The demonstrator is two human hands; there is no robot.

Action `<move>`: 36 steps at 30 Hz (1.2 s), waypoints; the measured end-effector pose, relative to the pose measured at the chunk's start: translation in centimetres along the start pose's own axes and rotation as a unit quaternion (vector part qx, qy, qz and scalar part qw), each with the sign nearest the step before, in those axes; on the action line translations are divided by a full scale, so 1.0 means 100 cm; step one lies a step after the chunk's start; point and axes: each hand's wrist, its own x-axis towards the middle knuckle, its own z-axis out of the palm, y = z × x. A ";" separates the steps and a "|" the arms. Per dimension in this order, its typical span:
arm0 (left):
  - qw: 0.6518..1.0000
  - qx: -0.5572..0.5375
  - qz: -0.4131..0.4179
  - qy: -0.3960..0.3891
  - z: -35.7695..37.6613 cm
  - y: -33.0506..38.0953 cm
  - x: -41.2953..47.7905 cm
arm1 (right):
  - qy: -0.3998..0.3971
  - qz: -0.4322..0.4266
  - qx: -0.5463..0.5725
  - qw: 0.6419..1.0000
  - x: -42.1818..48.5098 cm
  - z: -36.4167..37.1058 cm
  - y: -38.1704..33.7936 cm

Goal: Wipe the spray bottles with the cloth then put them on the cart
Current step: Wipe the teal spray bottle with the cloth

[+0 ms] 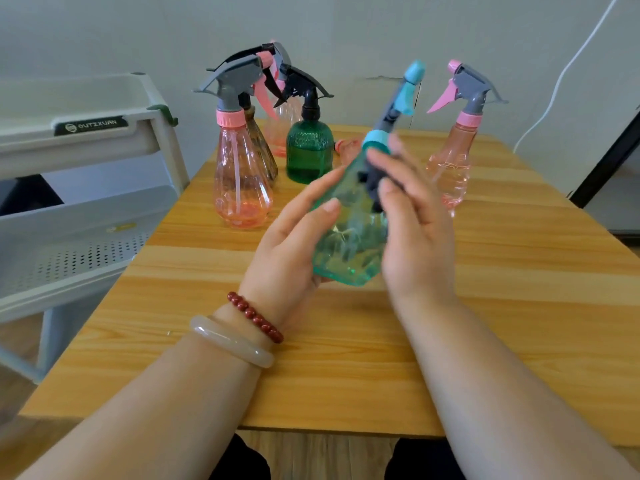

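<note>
I log the faceted, translucent teal spray bottle [349,244] tilted above the wood-grain table [485,306]. The left hand [291,244] cradles it, fingers wrapped round its base. The right hand [415,230], fingers nearly straight, presses a dark cloth [375,183] to its shoulder. A white perforated plastic cart [86,216] stands to the left.

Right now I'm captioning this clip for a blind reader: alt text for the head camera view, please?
Two hands hold a teal spray bottle tilted above a wooden table: the left hand cups its base, the right hand presses something dark, probably the cloth, against its side. Other spray bottles stand behind it, and a white cart sits at the left.
</note>
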 end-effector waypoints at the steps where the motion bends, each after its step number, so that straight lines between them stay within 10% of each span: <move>1: 1.000 0.019 -0.001 -0.002 0.001 -0.001 0.000 | 0.025 0.054 0.069 0.996 0.004 -0.002 0.000; 9: 0.998 -0.029 0.030 0.036 -0.005 0.003 0.001 | -0.122 -0.108 -0.039 0.986 -0.012 0.000 -0.004; 16: 0.998 0.062 0.021 -0.008 0.006 -0.003 -0.003 | 0.054 0.088 0.090 0.991 0.006 -0.009 -0.004; 23: 0.998 -0.033 0.017 0.056 0.000 0.009 0.001 | -0.112 0.034 0.068 0.991 -0.008 0.003 -0.007; 33: 0.905 0.379 0.119 0.154 -0.011 -0.007 0.009 | -0.140 -0.005 -0.031 0.990 -0.012 -0.001 -0.005; 36: 0.954 0.265 0.107 0.095 -0.010 -0.004 0.004 | -0.139 -0.028 -0.066 0.988 -0.012 -0.001 -0.004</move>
